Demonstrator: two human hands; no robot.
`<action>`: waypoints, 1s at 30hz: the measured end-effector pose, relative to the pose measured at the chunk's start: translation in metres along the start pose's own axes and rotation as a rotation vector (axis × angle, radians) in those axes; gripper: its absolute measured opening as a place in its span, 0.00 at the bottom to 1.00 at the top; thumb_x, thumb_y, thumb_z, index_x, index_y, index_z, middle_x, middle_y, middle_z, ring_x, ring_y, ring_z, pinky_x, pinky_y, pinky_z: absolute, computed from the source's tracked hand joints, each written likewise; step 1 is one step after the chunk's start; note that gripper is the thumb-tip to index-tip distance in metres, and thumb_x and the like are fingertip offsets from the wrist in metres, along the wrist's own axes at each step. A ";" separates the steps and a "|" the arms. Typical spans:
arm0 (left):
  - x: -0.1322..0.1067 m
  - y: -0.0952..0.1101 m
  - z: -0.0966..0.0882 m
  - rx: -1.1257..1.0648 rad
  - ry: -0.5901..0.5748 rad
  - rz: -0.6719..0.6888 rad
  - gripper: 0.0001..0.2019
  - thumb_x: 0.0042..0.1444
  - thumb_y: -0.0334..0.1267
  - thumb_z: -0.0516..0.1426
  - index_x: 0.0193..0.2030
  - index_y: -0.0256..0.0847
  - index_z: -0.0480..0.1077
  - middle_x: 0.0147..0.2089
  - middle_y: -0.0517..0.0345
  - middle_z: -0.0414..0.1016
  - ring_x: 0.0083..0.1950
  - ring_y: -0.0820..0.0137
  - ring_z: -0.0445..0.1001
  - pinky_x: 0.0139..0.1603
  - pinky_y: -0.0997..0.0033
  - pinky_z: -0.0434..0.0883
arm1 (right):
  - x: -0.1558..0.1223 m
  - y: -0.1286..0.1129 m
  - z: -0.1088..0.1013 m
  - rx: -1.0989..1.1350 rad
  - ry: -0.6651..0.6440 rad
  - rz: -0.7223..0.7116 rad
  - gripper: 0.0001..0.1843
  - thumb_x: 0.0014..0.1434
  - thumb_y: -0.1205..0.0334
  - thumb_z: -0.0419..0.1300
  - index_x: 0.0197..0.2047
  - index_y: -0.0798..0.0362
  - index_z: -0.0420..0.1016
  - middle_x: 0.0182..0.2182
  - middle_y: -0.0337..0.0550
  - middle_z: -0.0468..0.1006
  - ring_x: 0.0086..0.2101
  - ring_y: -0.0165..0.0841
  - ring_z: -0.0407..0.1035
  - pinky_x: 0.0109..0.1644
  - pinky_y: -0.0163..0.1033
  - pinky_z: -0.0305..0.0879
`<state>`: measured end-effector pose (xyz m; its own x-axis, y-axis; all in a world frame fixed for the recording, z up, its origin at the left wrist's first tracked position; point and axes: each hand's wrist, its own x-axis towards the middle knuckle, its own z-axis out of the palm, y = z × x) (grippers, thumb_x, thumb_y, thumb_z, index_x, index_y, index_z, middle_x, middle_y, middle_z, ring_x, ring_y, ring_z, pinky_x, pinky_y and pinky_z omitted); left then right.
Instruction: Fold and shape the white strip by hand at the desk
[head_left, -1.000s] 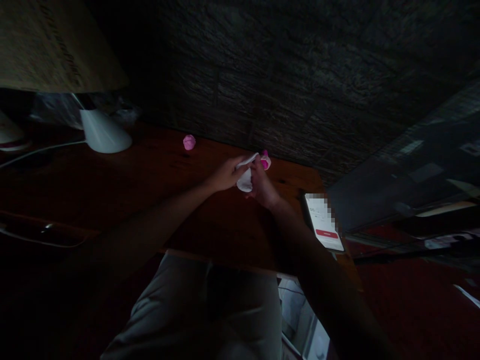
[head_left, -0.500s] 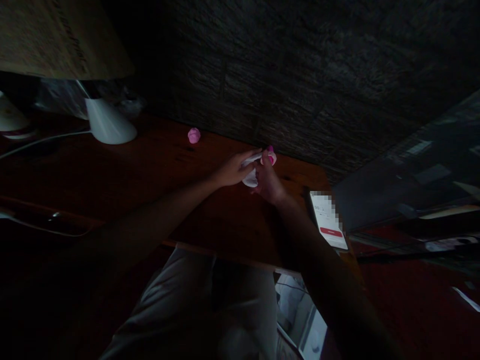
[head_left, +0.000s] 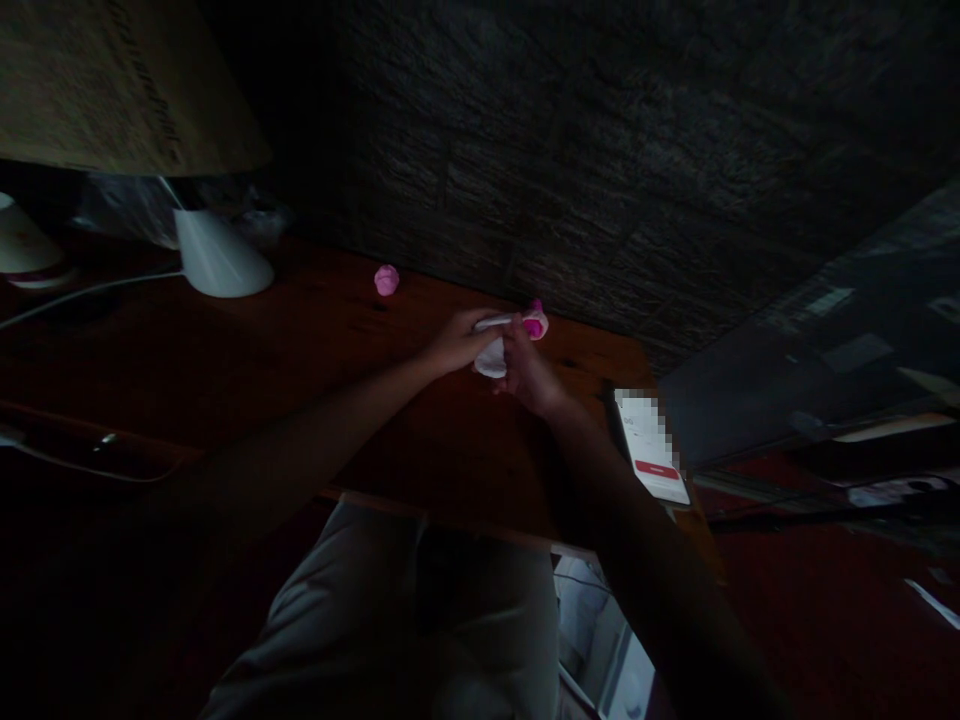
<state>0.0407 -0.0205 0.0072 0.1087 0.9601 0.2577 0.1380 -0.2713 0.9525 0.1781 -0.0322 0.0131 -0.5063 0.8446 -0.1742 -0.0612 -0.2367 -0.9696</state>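
Between my two hands, above the wooden desk (head_left: 480,450), is a soft white piece (head_left: 491,358), perhaps paper or cloth; the dim light hides which. My left hand (head_left: 459,343) grips its left and upper edge. From the right, my right hand (head_left: 529,372) pinches the same piece with bent fingers. Just beyond my right hand lies a pink and pale crumpled thing (head_left: 535,324), partly hidden by the fingers. A pink crumpled ball (head_left: 386,280) rests apart, farther left near the wall.
A lamp with a white base (head_left: 225,260) and a wide shade (head_left: 127,90) stands at the left, its cable trailing. Behind the desk rises a dark brick wall (head_left: 600,180). A lit phone (head_left: 649,450) lies near the right edge. A white cup-like object (head_left: 26,245) is far left.
Both hands have shifted slightly left with the white piece, and more of it shows between them. My right hand has drawn away from the pink and pale thing, which is now less covered.
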 end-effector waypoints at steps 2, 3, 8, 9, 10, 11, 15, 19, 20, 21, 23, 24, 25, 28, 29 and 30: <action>0.000 0.001 0.001 -0.053 0.005 -0.053 0.12 0.59 0.38 0.58 0.45 0.34 0.76 0.37 0.52 0.79 0.34 0.71 0.75 0.33 0.74 0.69 | 0.000 0.002 -0.001 -0.019 -0.003 -0.022 0.34 0.61 0.29 0.45 0.43 0.52 0.72 0.23 0.39 0.70 0.18 0.27 0.60 0.21 0.32 0.62; 0.000 0.002 0.001 -0.073 0.016 -0.086 0.11 0.59 0.39 0.58 0.44 0.34 0.76 0.35 0.53 0.79 0.31 0.72 0.74 0.31 0.75 0.68 | 0.000 0.002 -0.001 -0.036 -0.005 -0.036 0.32 0.61 0.30 0.47 0.44 0.52 0.72 0.23 0.39 0.71 0.19 0.26 0.60 0.21 0.32 0.62; 0.000 0.003 0.001 -0.197 0.023 -0.221 0.13 0.62 0.41 0.56 0.46 0.36 0.76 0.35 0.51 0.80 0.24 0.74 0.71 0.24 0.75 0.65 | -0.005 0.003 0.000 -0.186 -0.040 -0.108 0.25 0.59 0.40 0.60 0.49 0.52 0.72 0.29 0.40 0.76 0.22 0.26 0.65 0.23 0.31 0.66; 0.000 0.003 0.000 -0.225 0.034 -0.230 0.13 0.62 0.42 0.56 0.46 0.36 0.76 0.37 0.50 0.80 0.25 0.73 0.73 0.25 0.75 0.66 | -0.006 0.003 0.000 -0.212 -0.041 -0.116 0.24 0.59 0.42 0.61 0.48 0.52 0.72 0.29 0.40 0.76 0.23 0.26 0.65 0.24 0.31 0.66; 0.001 0.002 0.000 -0.245 0.050 -0.237 0.13 0.61 0.42 0.57 0.45 0.36 0.76 0.38 0.50 0.80 0.27 0.73 0.74 0.27 0.74 0.67 | -0.006 0.003 0.000 -0.231 -0.036 -0.121 0.22 0.59 0.44 0.61 0.47 0.53 0.73 0.29 0.40 0.76 0.23 0.26 0.66 0.24 0.31 0.67; 0.002 0.002 0.000 -0.263 0.065 -0.243 0.13 0.61 0.42 0.57 0.44 0.35 0.76 0.38 0.49 0.81 0.30 0.72 0.75 0.29 0.74 0.68 | -0.006 0.003 0.000 -0.245 -0.030 -0.125 0.21 0.59 0.45 0.62 0.47 0.53 0.74 0.29 0.40 0.76 0.23 0.26 0.66 0.24 0.31 0.68; 0.005 0.001 -0.002 -0.346 0.043 -0.298 0.18 0.62 0.49 0.55 0.43 0.35 0.76 0.40 0.47 0.81 0.36 0.68 0.79 0.38 0.70 0.73 | -0.004 0.006 -0.003 -0.286 -0.025 -0.146 0.18 0.61 0.49 0.61 0.47 0.53 0.75 0.28 0.40 0.75 0.23 0.27 0.67 0.24 0.32 0.69; 0.008 0.003 -0.005 -0.422 -0.051 -0.369 0.27 0.61 0.61 0.49 0.42 0.36 0.76 0.42 0.43 0.81 0.45 0.60 0.79 0.44 0.64 0.74 | -0.003 0.008 -0.004 -0.326 -0.030 -0.167 0.17 0.61 0.48 0.61 0.43 0.54 0.76 0.28 0.40 0.75 0.23 0.27 0.67 0.24 0.33 0.69; 0.009 0.003 -0.006 -0.433 -0.077 -0.376 0.30 0.60 0.63 0.47 0.42 0.37 0.76 0.41 0.42 0.81 0.46 0.57 0.79 0.44 0.62 0.74 | -0.003 0.008 -0.004 -0.332 -0.033 -0.167 0.17 0.60 0.47 0.61 0.42 0.53 0.76 0.28 0.39 0.75 0.23 0.27 0.66 0.24 0.33 0.69; 0.010 0.002 -0.006 -0.440 -0.102 -0.375 0.33 0.59 0.65 0.46 0.42 0.37 0.76 0.41 0.42 0.81 0.47 0.56 0.79 0.45 0.60 0.74 | -0.004 0.007 -0.004 -0.336 -0.035 -0.165 0.17 0.60 0.47 0.61 0.41 0.53 0.75 0.28 0.39 0.75 0.22 0.26 0.66 0.25 0.33 0.69; 0.012 0.000 -0.008 -0.436 -0.142 -0.353 0.36 0.57 0.69 0.43 0.44 0.37 0.76 0.40 0.41 0.81 0.47 0.53 0.78 0.45 0.58 0.74 | -0.004 0.007 -0.003 -0.336 -0.038 -0.160 0.18 0.60 0.46 0.61 0.40 0.53 0.75 0.27 0.39 0.75 0.22 0.26 0.66 0.24 0.33 0.68; 0.013 -0.001 -0.009 -0.427 -0.157 -0.336 0.38 0.56 0.70 0.42 0.45 0.38 0.76 0.40 0.41 0.81 0.47 0.53 0.78 0.45 0.57 0.74 | -0.005 0.006 -0.003 -0.333 -0.039 -0.156 0.18 0.60 0.46 0.61 0.40 0.53 0.75 0.27 0.39 0.74 0.21 0.26 0.66 0.24 0.33 0.68; 0.013 -0.003 -0.009 -0.416 -0.168 -0.319 0.39 0.55 0.71 0.42 0.46 0.38 0.75 0.40 0.41 0.81 0.47 0.53 0.78 0.45 0.57 0.74 | -0.005 0.006 -0.002 -0.328 -0.040 -0.154 0.18 0.59 0.46 0.61 0.40 0.54 0.75 0.27 0.39 0.74 0.21 0.26 0.66 0.24 0.33 0.68; 0.015 -0.005 -0.010 -0.395 -0.182 -0.294 0.42 0.54 0.72 0.40 0.49 0.37 0.75 0.40 0.41 0.81 0.47 0.53 0.78 0.46 0.58 0.74 | -0.007 0.004 -0.001 -0.325 -0.041 -0.151 0.18 0.59 0.46 0.62 0.37 0.54 0.74 0.26 0.39 0.73 0.21 0.26 0.65 0.24 0.33 0.68; 0.015 -0.006 -0.010 -0.395 -0.182 -0.295 0.42 0.54 0.72 0.39 0.49 0.37 0.74 0.40 0.41 0.81 0.48 0.53 0.78 0.46 0.59 0.74 | -0.007 0.004 -0.001 -0.332 -0.039 -0.151 0.17 0.59 0.47 0.61 0.37 0.54 0.74 0.26 0.39 0.73 0.21 0.26 0.65 0.24 0.33 0.68; 0.015 -0.006 -0.011 -0.398 -0.182 -0.300 0.43 0.53 0.72 0.39 0.49 0.37 0.74 0.40 0.40 0.81 0.48 0.53 0.78 0.47 0.58 0.74 | -0.008 0.004 0.000 -0.341 -0.037 -0.152 0.17 0.60 0.47 0.61 0.37 0.55 0.74 0.26 0.39 0.74 0.21 0.26 0.65 0.24 0.33 0.68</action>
<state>0.0309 -0.0037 0.0075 0.2961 0.9545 -0.0343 -0.1916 0.0946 0.9769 0.1821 -0.0394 0.0109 -0.5442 0.8386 -0.0240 0.1493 0.0687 -0.9864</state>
